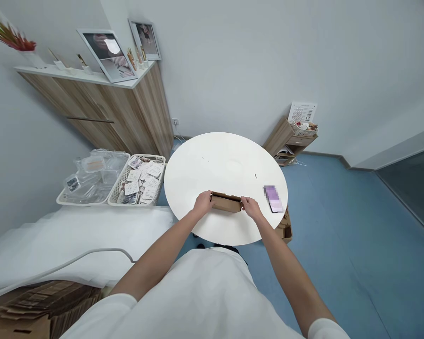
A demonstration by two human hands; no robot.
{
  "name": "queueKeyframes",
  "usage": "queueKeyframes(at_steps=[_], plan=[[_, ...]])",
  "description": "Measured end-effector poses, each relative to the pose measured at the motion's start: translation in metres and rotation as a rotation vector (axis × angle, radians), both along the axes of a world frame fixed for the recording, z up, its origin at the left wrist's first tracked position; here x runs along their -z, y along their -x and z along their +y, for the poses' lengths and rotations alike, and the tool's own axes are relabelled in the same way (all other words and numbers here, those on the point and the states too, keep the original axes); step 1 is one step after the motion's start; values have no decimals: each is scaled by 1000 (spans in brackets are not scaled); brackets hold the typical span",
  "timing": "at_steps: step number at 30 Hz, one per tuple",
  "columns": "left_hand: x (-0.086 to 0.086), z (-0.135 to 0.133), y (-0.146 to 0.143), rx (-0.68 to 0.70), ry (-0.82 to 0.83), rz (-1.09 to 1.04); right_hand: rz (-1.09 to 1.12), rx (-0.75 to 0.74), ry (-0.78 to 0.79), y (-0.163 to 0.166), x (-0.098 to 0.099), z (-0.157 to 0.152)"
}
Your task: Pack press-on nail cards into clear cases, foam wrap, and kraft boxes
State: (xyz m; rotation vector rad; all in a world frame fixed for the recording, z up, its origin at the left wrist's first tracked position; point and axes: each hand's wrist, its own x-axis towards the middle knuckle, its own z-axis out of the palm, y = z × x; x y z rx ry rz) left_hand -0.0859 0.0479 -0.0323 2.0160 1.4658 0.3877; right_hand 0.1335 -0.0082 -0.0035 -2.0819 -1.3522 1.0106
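Note:
A long, narrow brown cardboard box (226,204) is held over the near half of the round white table (212,155). My left hand (202,204) grips its left end, and my right hand (250,207) pinches its right end at the upper corner. The top side of the box looks open, with a dark inside showing along the far edge. Fingertips on both hands are partly hidden by the cardboard. Right of my right hand lies a phone-shaped thing (273,198) with a blurred purple surface.
Left of the table stand a white basket of cards (141,181) and a basket of clear plastic packs (95,179). Flattened cardboard (45,306) is stacked at lower left. Cardboard boxes (286,228) sit below the table's right edge. A wooden cabinet (109,108) stands behind.

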Motion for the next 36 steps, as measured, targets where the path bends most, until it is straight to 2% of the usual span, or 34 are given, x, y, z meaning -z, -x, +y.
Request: queueKeyframes(at_steps=[8, 15, 20, 24, 27, 32, 36], plan=[[4, -2, 5, 37, -43, -73, 146, -13, -14, -7, 5, -4], [4, -1, 11, 79, -43, -106, 370, 56, 77, -8, 1, -6], [4, -3, 16, 96, 1, -205, 409, 109, 80, -6, 7, -9], [12, -9, 15, 11, 64, -300, 410, 213, -25, 5, 21, -19], [19, -13, 13, -67, 102, -319, 418, 235, -78, 12, 29, -25], [25, -15, 11, -147, 240, -332, 383, 252, -31, 17, 30, -28], [28, -21, 10, -157, 252, -386, 362, 261, -57, 19, 32, -36]])
